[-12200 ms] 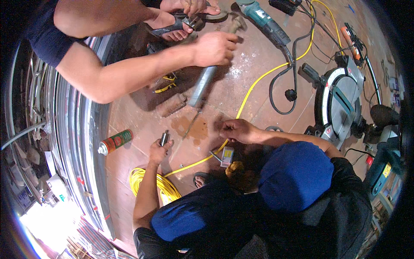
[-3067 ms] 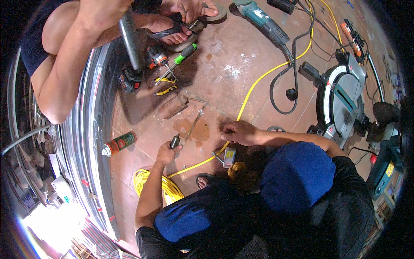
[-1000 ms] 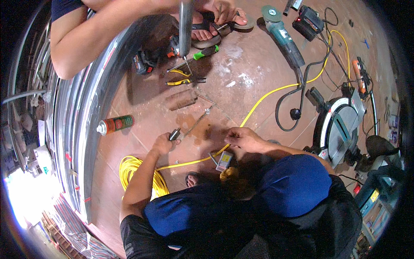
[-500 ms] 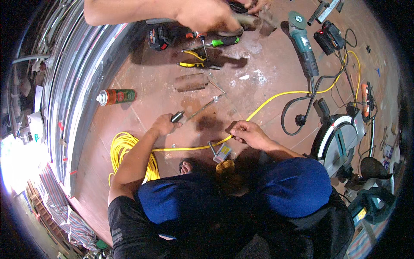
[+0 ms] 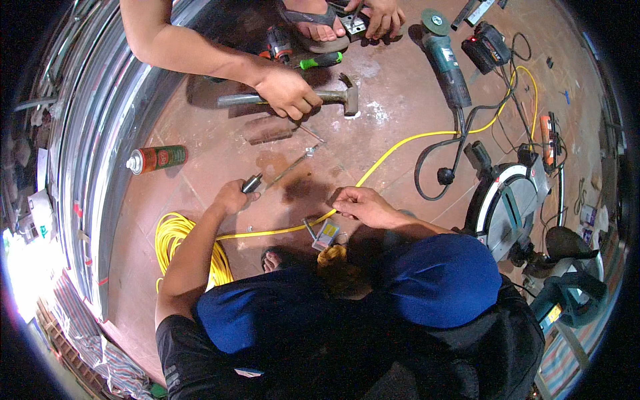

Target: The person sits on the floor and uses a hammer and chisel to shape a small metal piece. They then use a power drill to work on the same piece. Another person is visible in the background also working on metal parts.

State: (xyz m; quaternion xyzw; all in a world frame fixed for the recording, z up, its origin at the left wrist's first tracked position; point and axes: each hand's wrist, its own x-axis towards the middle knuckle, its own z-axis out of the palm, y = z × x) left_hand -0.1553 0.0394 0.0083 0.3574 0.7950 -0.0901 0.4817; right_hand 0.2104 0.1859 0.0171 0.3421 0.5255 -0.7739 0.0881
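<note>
My left hand [image 5: 233,198] is closed around a short black cylinder [image 5: 251,183] with a shiny end. A thin rod [image 5: 287,169] extends beyond it toward the middle of the floor; whether the two are joined I cannot tell. My right hand [image 5: 359,204] hovers by the yellow cable [image 5: 293,230], thumb and fingers pinched together. Anything between those fingertips is too small to name. Below it, near my knees, sit a small box with a yellow label [image 5: 326,233] and a yellow-brown bundle [image 5: 335,261]. Across from me, another person's hand [image 5: 290,92] grips a claw hammer [image 5: 243,99].
Left of me are a coiled yellow cable [image 5: 175,235], a spray can [image 5: 157,159] and long metal profiles [image 5: 143,87]. An angle grinder [image 5: 447,70], battery charger [image 5: 486,47] and circular saw [image 5: 510,207] stand on the right. A green-handled screwdriver [image 5: 322,61] lies at the far side.
The other person's hand has come nearer with the hammer, now low over the floor. The whole view has shifted slightly. My hands keep about the same poses.
</note>
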